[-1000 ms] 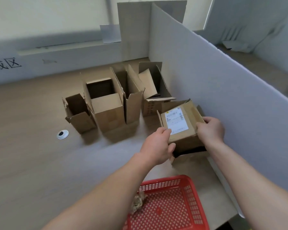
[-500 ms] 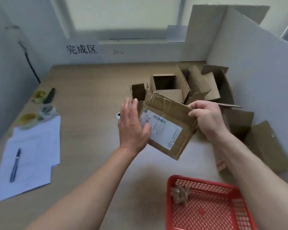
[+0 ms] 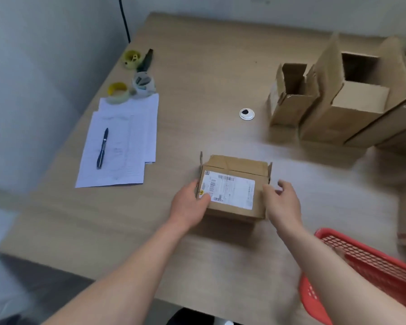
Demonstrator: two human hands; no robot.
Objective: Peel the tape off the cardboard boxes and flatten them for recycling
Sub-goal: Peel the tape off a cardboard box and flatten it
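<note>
I see the box [image 3: 233, 187] sitting flat on the table [image 3: 197, 78], near the front edge and about midway across. Its top carries a white label [image 3: 230, 190], and clear tape [image 3: 227, 163] runs over the far seam. Two small end flaps stick up at its far corners.

My left hand [image 3: 190, 204] is on the box's left end, thumb curled over the near corner of the label, fingers round the side: it grips the box. My right hand [image 3: 283, 199] is at the right end with its fingers spread and loose; the picture blurs there, so I cannot tell whether it touches the cardboard, but it clasps nothing.

To the right and further back stand open boxes [image 3: 338, 99] in a row, touching one another, tops open. Between them and the box in hand is a white grommet [image 3: 246, 114] set in the table. A red basket [image 3: 361, 266] lies at the near right, partly behind my right forearm.

On the left lie papers [image 3: 124, 141] with a pen [image 3: 102, 148] on top. Beyond them are tape rolls [image 3: 127, 77] close together.
</note>
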